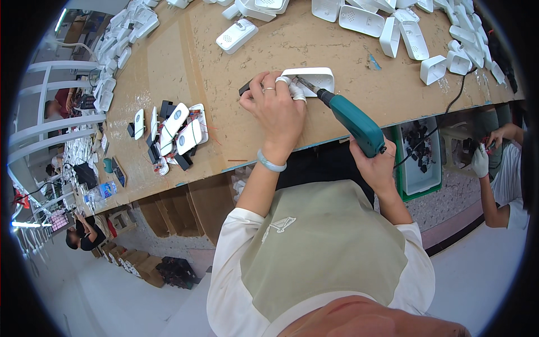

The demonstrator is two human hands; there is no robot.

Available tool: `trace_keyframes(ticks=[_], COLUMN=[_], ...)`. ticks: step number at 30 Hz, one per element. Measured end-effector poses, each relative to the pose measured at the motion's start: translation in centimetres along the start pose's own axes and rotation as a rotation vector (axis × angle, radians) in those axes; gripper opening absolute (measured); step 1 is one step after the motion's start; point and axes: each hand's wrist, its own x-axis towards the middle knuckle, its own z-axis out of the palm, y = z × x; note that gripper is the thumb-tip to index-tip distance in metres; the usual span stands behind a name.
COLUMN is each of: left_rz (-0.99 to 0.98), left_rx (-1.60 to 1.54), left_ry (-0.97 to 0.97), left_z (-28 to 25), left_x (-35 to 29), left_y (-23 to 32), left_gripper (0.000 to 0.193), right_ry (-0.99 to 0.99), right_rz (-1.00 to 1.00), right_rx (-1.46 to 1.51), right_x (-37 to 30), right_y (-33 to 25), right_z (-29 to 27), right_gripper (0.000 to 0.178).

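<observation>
On table (pixel 224 126), right hand (pixel 377 167) grips tool (pixel 359 122) pointing up-left; left hand (pixel 278 109) holds white housing (pixel 323 76), long axis crosswise.

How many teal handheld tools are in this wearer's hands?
1: the teal tool is in the right hand, its tip at the white casing. I see none in the left hand, though its fingers may hide something.

no readable lettering, no legible numbers

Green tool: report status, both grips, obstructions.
Right grip holding green tool. Left grip at left end of white housing. Tool tip at housing. Wrapped left fingers crowd the tip.
</observation>
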Motion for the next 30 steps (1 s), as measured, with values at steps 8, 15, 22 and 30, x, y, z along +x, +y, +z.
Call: trace_keyframes(ticks=[8,15,22,30], left_rz=[-0.003,0.000,-0.004,-0.012], left_rx=[0.010,0.015,0.023,0.024], left_ry=[0.009,0.022,0.015,0.014], left_z=[0.03,0.13,0.16,0.12], left_x=[0.09,0.13,0.14,0.11], left_y=[0.01,0.04,0.07,0.14], left_gripper=[0.022,0.018,0.020,0.019], right_ry=[-0.021,-0.025,-0.045,-0.048], right_rz=[0.015,0.010,-0.007,-0.010], right_rx=[-0.002,0.006,-0.020,-0.030], right_x=[0.26,0.18,0.18,0.13], right_y=[-0.55,-0.29,-0.02,-0.15], right_z=[-0.11,-0.06,-0.22,-0.24], right_gripper=[0.022,0.026,0.029,0.029])
